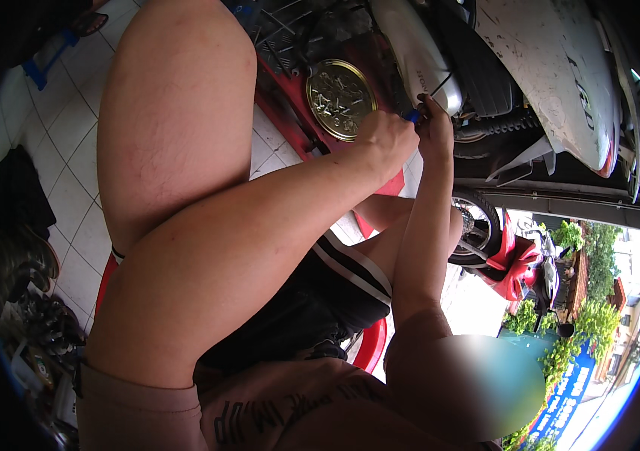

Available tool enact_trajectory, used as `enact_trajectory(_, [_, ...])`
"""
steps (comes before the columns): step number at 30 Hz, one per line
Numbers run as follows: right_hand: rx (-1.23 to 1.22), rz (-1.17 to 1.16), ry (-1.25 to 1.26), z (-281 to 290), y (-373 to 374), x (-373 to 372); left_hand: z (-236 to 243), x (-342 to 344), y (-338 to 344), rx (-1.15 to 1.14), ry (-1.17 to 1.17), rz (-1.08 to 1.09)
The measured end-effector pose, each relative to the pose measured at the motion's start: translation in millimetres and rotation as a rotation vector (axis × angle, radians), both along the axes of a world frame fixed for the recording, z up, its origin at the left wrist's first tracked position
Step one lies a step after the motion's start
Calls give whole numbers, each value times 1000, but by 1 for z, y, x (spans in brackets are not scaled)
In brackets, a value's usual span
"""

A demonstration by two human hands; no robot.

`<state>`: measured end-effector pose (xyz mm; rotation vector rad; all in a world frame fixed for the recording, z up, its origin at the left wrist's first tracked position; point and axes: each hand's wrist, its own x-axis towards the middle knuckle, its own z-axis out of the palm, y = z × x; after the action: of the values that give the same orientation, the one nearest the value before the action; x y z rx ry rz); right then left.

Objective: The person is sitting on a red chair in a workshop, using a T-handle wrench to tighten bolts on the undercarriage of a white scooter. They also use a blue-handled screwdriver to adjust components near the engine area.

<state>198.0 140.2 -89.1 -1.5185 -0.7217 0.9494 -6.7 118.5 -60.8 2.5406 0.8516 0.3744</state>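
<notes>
My left hand (389, 141) is closed in a fist around a tool, and a short blue part of it (413, 116) shows between my hands. Its full shape is hidden, so I cannot tell its kind. Right beside it, my right hand (435, 129) has its fingers bent in around the same spot. Both hands are at the end of a silver cover (416, 52) on a motorbike (541, 52). A thin dark rod (444, 83) crosses that cover just beyond my right fingertips. Close to my left hand lies a round gold-coloured tray (341, 98) holding several small metal parts.
A red metal frame (290, 101) runs beside the tray, with metal tools (278, 30) behind it. My bare thigh (177, 98) takes up the upper left. Dark clutter (23, 263) lies on the tiled floor (72, 248). A red motorbike (511, 259) stands to the right.
</notes>
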Motion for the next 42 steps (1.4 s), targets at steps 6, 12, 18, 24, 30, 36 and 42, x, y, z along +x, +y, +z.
enact_trajectory(6, [-2,9,3,2,0,2,2,-1,0,17,10,1])
enact_trajectory(12, [45,35,81,0,-1,11,7,-5,-4,-224,-106,-7])
enact_trajectory(18, [111,161,328,21,-5,-12,5,14,-11,-314,-629,298])
enact_trajectory(24, [251,448,691,25,-22,-33,19,3,0,-249,-687,350])
enact_trajectory(30, [265,357,587,20,-24,-38,17,4,-3,-336,-702,380])
enact_trajectory(36, [322,390,638,19,-18,-41,8,18,7,-587,-672,307])
enact_trajectory(42, [423,469,677,21,-25,-42,13,23,14,-1049,-631,213])
